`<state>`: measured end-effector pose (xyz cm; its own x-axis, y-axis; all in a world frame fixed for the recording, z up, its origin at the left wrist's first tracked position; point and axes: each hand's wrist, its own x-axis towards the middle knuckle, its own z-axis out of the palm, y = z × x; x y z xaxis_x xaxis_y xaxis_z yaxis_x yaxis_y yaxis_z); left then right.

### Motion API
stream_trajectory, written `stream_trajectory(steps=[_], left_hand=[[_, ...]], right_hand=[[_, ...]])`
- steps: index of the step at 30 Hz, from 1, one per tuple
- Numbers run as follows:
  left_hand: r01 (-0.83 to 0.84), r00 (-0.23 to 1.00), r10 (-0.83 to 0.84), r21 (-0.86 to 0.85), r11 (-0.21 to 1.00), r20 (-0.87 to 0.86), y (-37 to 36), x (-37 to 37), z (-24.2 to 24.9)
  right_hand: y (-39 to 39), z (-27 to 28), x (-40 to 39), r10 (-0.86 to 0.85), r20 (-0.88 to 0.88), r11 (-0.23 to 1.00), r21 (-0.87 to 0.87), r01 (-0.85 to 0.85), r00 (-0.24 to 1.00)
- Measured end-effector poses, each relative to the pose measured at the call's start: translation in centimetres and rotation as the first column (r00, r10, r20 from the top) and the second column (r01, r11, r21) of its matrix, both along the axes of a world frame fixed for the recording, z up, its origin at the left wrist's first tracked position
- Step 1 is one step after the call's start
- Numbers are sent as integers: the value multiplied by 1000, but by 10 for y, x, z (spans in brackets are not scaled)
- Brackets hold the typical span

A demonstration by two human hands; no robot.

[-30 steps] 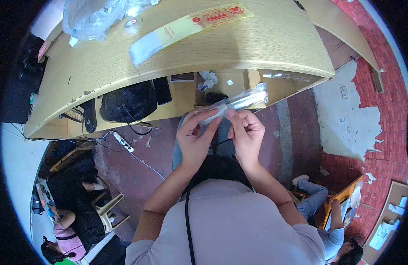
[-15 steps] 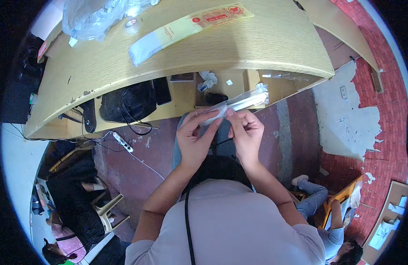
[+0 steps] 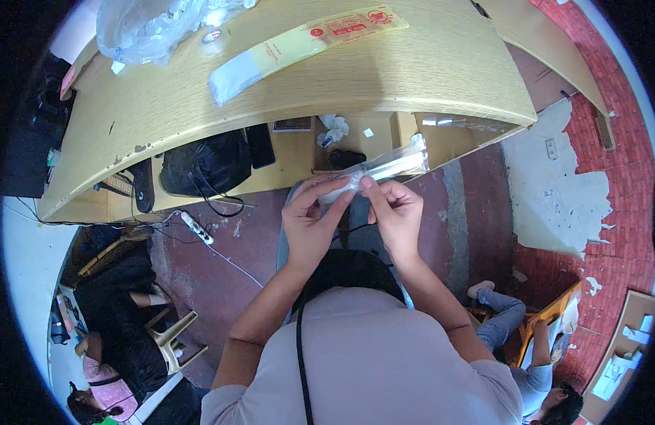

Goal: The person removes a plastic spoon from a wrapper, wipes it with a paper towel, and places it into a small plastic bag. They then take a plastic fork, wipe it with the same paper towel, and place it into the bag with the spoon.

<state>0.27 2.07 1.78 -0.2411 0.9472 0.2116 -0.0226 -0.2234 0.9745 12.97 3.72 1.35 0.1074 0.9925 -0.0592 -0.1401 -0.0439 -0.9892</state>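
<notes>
Between my two hands, in front of the desk edge, is a clear plastic sleeve (image 3: pixel 398 161) with long pale pieces inside that I cannot make out. My left hand (image 3: pixel 313 219) pinches its near end between thumb and fingers. Right beside it, my right hand (image 3: pixel 397 216) grips the same end with thumb and bent fingers. The sleeve's far end points up and right, in front of the desk's open shelf. On the desktop lies a flat yellow packet (image 3: pixel 306 51) with red print and a clear end.
A desk (image 3: pixel 441 71) spans the view ahead, bearing a clear plastic bag (image 3: pixel 150 32) and a tape roll (image 3: pixel 214 41). Its shelf holds a black bag (image 3: pixel 207 163) and crumpled paper (image 3: pixel 333 129). A power strip (image 3: pixel 196 228) lies on the floor. Two people sit behind, left and right.
Both hands have stayed nearly in place, still pinching the sleeve. The sleeve's far end has shifted slightly left, and the person at the left has moved an arm a little.
</notes>
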Motion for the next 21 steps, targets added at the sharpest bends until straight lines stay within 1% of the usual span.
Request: stream_trajectory(steps=[4, 7, 10, 12, 13, 15, 16, 18, 19, 21], left_hand=[[10, 1000, -10, -14, 1000, -10, -1, -2, -3], [12, 1000, -14, -59, 998, -26, -1, -3, -8], [41, 999, -41, -32, 999, -6, 0, -3, -9], [47, 997, -43, -66, 997, 65, -1, -2, -10], [48, 997, -43, -65, 997, 65, -1, -3, -11], [76, 997, -75, -63, 995, 24, -2, -4, -12], [75, 997, -73, -63, 995, 24, -2, -4, -12], [90, 995, -87, -67, 994, 54, -3, -1, -12], [94, 994, -91, -66, 993, 55, -3, -1, -12], [100, 994, -95, -101, 990, 60, -3, 0, -12]], right_hand=[[1, -1, 0, -5, 9, 1000, -24, 5, 1000], [1, -4, 1, -6, 24, 999, -32, 7, 1000], [1, -7, 4, -4, 49, 998, -67, 8, 999], [0, -11, 8, 1, 101, 996, -90, 8, 995], [0, -14, 10, 1, 101, 996, -90, 9, 995], [-1, -19, 14, 31, 48, 996, -81, -27, 998], [-1, -14, 12, 33, 48, 996, -81, -29, 998], [-3, 1, 8, 56, -10, 989, -139, -57, 998], [-3, -1, 9, 52, -9, 989, -138, -53, 999], [-5, -10, 10, 83, -28, 996, -31, -84, 996]])
